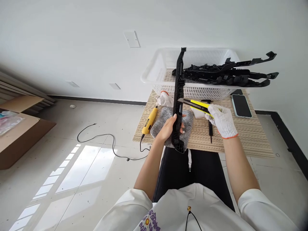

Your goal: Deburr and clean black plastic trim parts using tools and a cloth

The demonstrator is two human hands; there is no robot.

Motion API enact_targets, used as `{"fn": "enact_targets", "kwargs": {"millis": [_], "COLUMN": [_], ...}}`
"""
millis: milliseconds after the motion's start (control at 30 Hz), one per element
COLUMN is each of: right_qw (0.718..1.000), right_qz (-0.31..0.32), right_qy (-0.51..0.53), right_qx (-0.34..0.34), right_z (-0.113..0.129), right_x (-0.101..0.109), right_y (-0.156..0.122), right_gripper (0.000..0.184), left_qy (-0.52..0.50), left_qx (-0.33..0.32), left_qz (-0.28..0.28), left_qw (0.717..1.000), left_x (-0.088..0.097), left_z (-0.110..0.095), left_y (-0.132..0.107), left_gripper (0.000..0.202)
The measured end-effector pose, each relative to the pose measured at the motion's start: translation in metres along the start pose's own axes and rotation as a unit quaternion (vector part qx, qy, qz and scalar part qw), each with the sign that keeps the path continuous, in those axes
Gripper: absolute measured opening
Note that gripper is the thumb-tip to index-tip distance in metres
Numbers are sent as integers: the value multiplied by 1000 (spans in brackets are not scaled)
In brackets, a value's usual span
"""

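My bare left hand (169, 127) is wrapped round the lower part of a long black plastic part (178, 93), which stands nearly upright in view over a grey cloth (166, 115). In a white knit glove, my right hand (222, 120) grips a yellow utility knife (199, 105). Its blade is out and points left, with the tip at or close to the part's edge; contact I cannot tell. Beneath the knife lies a small white pad (198, 112), partly covered. A black slim tool (210, 128) rests on the table near my right hand.
A white plastic basket (156, 69) at the back holds several similar black parts jutting out to the right. On the table (250, 138) lie a yellow corded tool (149, 121), a white glove (165, 100) and a phone (241, 106). A cable (113, 138) trails across the floor; a cardboard box (26, 138) stands left.
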State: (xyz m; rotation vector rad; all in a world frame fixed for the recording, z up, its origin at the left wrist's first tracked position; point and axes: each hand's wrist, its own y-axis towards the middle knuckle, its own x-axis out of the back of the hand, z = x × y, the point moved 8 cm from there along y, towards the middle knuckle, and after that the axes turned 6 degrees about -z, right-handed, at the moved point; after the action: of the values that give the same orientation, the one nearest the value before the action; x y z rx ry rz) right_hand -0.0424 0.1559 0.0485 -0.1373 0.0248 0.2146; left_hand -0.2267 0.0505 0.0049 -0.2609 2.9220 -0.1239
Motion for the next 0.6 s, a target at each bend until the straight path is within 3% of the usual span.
{"fn": "enact_targets", "kwargs": {"millis": [100,333,600], "right_qw": [999,998,999], "right_qz": [33,45,13], "right_qy": [-11,-12,22], "right_qx": [5,47,45], "right_z": [2,19,10], "right_x": [0,-1,1], "right_y": [5,10,15], "right_gripper": [26,21,23], "left_qy": [-10,-80,-66], "left_qx": [7,-17,-38], "left_qz": [-7,4,-6], "left_qw": [1000,997,997], "left_x": [2,4,3], "left_z": [3,5,-1], "left_y": [0,2,0], "left_gripper": [54,20,27]}}
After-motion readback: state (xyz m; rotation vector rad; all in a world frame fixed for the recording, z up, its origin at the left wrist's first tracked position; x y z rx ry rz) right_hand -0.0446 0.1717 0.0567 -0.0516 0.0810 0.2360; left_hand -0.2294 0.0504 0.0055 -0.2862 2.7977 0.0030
